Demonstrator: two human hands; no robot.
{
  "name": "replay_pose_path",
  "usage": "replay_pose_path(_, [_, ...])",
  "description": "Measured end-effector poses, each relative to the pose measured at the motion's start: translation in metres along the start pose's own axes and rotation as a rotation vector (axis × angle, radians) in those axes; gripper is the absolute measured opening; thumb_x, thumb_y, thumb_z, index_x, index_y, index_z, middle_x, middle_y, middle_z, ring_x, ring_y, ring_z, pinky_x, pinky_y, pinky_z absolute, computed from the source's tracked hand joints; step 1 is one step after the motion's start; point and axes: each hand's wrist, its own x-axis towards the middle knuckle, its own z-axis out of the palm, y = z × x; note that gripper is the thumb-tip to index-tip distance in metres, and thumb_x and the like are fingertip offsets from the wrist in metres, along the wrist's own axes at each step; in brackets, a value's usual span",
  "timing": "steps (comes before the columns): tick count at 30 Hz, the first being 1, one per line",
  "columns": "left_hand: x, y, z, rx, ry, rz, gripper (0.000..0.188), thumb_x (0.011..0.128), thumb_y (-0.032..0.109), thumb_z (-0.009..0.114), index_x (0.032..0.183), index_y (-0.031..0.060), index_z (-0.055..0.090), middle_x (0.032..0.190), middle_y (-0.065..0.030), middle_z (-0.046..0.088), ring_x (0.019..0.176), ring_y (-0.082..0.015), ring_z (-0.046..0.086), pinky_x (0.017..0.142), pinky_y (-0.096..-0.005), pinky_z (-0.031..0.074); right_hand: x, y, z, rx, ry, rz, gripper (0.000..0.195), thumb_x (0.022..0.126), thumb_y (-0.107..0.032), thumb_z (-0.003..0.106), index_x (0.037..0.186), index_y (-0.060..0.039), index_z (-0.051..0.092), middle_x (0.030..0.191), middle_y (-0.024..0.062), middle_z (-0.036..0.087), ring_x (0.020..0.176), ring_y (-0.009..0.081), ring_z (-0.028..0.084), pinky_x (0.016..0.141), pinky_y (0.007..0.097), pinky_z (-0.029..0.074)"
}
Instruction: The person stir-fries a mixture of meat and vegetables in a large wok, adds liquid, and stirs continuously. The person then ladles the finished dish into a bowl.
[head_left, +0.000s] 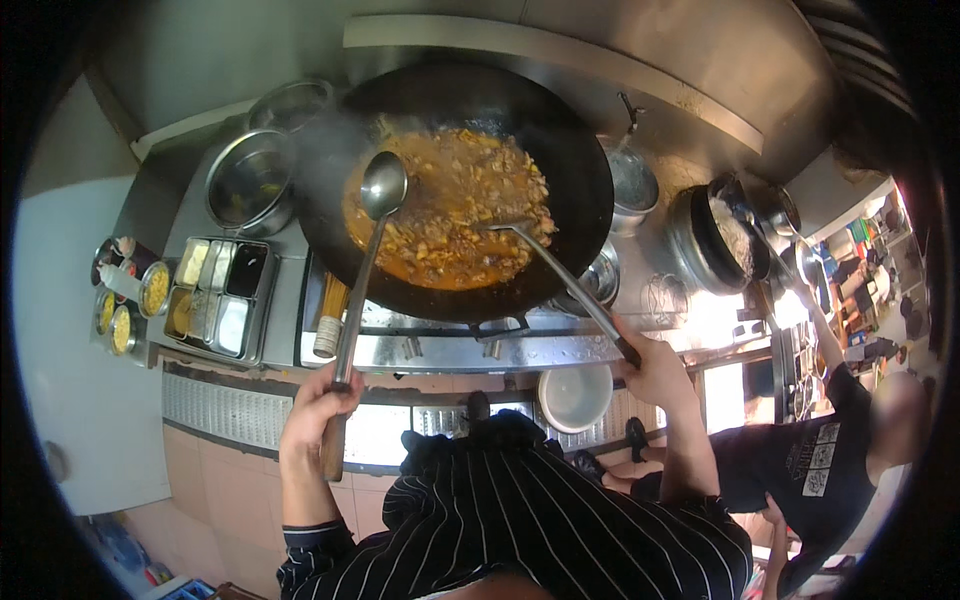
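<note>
A large black wok (577, 247) stands on the stove before me, holding a steaming stew (465, 195) of chunks in orange-brown sauce. My left hand (319, 409) grips the wooden-ended handle of a steel ladle (384, 186), whose bowl is over the left part of the stew. In my right hand (654, 371) is the dark grip of a long-handled metal wok spatula (559, 266); its blade lies partly hidden in the food right of the middle. A bamboo brush (330, 322) rests at the wok's lower left side.
Left of the wok are metal bowls (251, 184), a seasoning tray (259, 341) and small containers with a squeeze bottle (120, 281). A tap (631, 112) and pots (694, 247) stand at right. Below the stove edge is a white basin (576, 397). A co-worker (810, 465) works close on the right.
</note>
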Motion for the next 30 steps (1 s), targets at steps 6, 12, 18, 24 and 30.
replay_pose_path(6, [-0.031,-0.03,-0.006,-0.049,-0.028,0.062,0.03,0.061,0.011,0.059,0.089,0.0063,0.052,0.08,-0.0006,0.047,0.068,-0.0095,0.043,0.058,-0.0219,0.032,-0.014,0.0,0.047,0.046,0.13,0.061,0.058,0.081,-0.001,0.06,0.138,-0.0052,0.047,0.088,0.0222,0.066,0.08,0.0342,0.066,0.076,0.0361,0.051])
replay_pose_path(12, [0.0,-0.051,0.014,0.186,-0.118,0.227,0.034,0.068,0.006,0.057,0.102,0.0058,0.053,0.096,-0.0011,0.048,0.084,-0.0106,0.044,0.072,-0.0244,0.037,-0.007,-0.063,0.065,0.156,0.464,-0.183,0.033,0.083,-0.005,0.062,0.115,-0.0006,0.058,0.088,0.0166,0.064,0.078,0.0302,0.067,0.069,0.0345,0.051])
replay_pose_path(18, [0.049,-0.055,0.105,0.191,-0.114,0.439,0.04,0.078,0.001,0.062,0.116,0.0024,0.049,0.104,-0.0043,0.05,0.1,-0.014,0.049,0.086,-0.0296,0.044,-0.022,-0.13,0.116,0.891,-0.15,-0.248,0.039,0.084,-0.004,0.061,0.116,0.0002,0.039,0.086,0.011,0.061,0.072,0.0157,0.062,0.064,0.0282,0.05])
replay_pose_path(24, [0.068,-0.031,0.164,0.541,-0.388,0.741,0.023,0.086,0.016,0.065,0.104,0.0013,0.061,0.1,-0.0133,0.058,0.088,-0.0276,0.06,0.079,-0.0327,0.048,-0.042,-0.098,0.083,1.616,-0.21,-0.018,0.03,0.079,0.003,0.051,0.107,0.0008,0.043,0.065,0.0065,0.05,0.044,0.0139,0.047,0.04,0.0277,0.038])
replay_pose_path(30, [0.103,-0.072,0.143,0.86,0.105,0.724,0.015,0.087,0.011,0.061,0.098,0.0019,0.067,0.092,-0.0131,0.061,0.081,-0.0307,0.063,0.072,-0.0344,0.05,-0.017,0.018,0.022,1.55,0.136,0.135,0.024,0.08,0.002,0.051,0.103,-0.005,0.045,0.068,0.0044,0.047,0.046,0.0126,0.046,0.04,0.025,0.038])
